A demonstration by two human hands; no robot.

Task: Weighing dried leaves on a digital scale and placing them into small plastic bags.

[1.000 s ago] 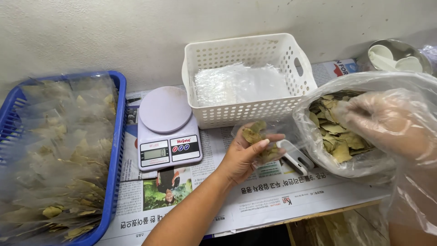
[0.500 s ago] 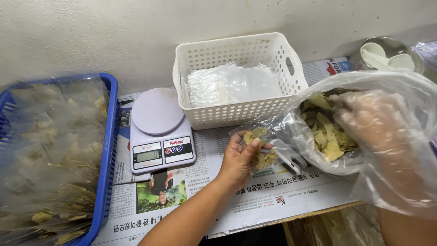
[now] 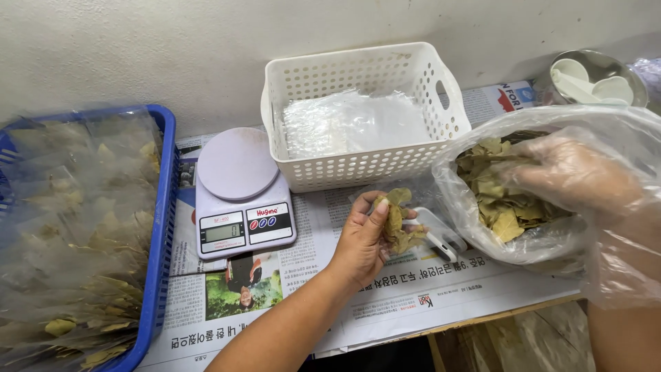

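Observation:
My left hand (image 3: 363, 238) grips a small clear bag of dried leaves (image 3: 399, 222) just in front of the white basket. My right hand (image 3: 575, 172) is plunged inside a large clear plastic bag (image 3: 544, 241) of dried yellow-green leaves (image 3: 499, 207); the film covers the hand, so I cannot make out what its fingers hold. A white clip-like tool (image 3: 437, 234) lies on the newspaper beside the small bag.
A small digital kitchen scale (image 3: 241, 196) stands on the newspaper (image 3: 413, 296). Behind it sits a white perforated basket (image 3: 358, 162) holding clear plastic bags. A blue tray (image 3: 162, 227) full of packed leaf bags is at left. A metal bowl (image 3: 595, 72) sits at the back right.
The view has shifted a little. My right hand has gone deeper into the big bag of leaves. My left hand keeps the small bag in about the same spot.

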